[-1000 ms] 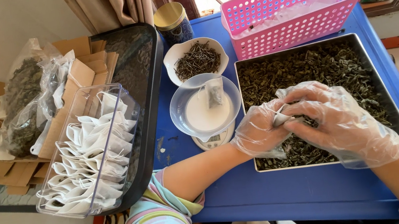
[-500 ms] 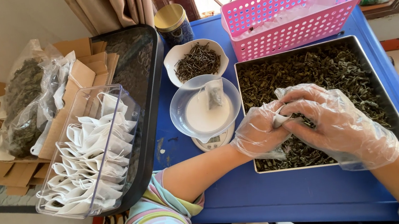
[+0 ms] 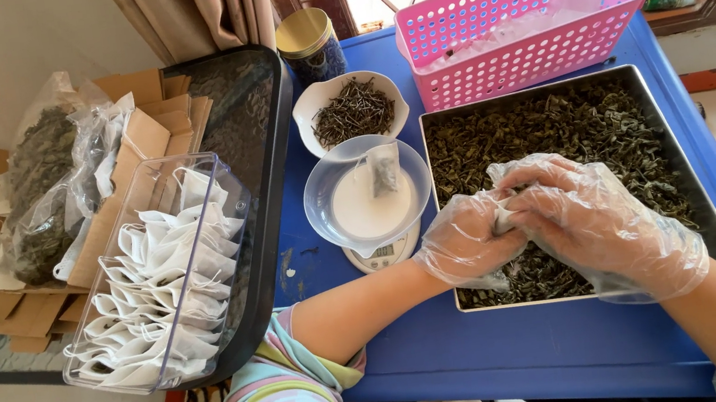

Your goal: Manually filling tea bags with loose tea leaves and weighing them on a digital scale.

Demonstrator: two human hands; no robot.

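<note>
- Left hand (image 3: 467, 242) and right hand (image 3: 596, 220), both gloved, pinch a small white tea bag (image 3: 502, 218) over the metal tray (image 3: 697, 184) of dried leaves (image 3: 551, 129).
- The bag is mostly hidden, perhaps half filled.
- Another bag (image 3: 384, 168) lies in the scale's bowl (image 3: 322, 206).

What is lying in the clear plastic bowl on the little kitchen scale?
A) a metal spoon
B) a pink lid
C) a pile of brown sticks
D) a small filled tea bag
D: a small filled tea bag lies alone in the clear plastic bowl on the small white kitchen scale; the brown sticks sit in the separate white ceramic bowl behind it.
</note>
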